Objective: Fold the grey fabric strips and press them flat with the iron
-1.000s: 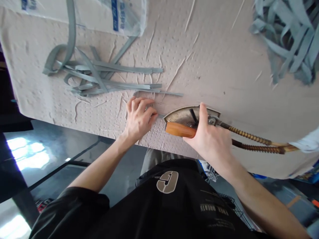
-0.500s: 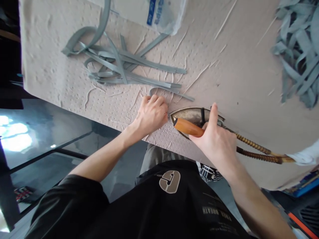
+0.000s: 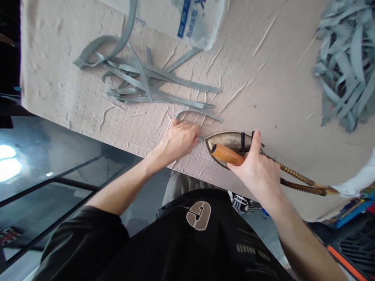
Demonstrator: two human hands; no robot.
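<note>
My right hand (image 3: pixel 256 168) grips the orange wooden handle (image 3: pixel 224 153) of an old metal iron (image 3: pixel 228 140) that rests flat on the padded pink-beige ironing surface (image 3: pixel 281 97). The index finger points up along the iron's black post. My left hand (image 3: pixel 180 139) is curled, fingertips pressing a grey fabric strip (image 3: pixel 191 114) down just left of the iron's tip. The strip loops away from under my fingers toward the pile.
A pile of flat grey strips (image 3: pixel 146 84) lies at upper left. A loose heap of grey strips (image 3: pixel 347 66) sits at far right. A white plastic bag with blue print (image 3: pixel 190 17) lies at the top. Braided cords (image 3: pixel 295 181) trail right from the iron. The table edge runs diagonally below my hands.
The view shifted, and the iron with my right hand slid slightly right and down. My left hand stays curled on the strip beside the iron's tip.
</note>
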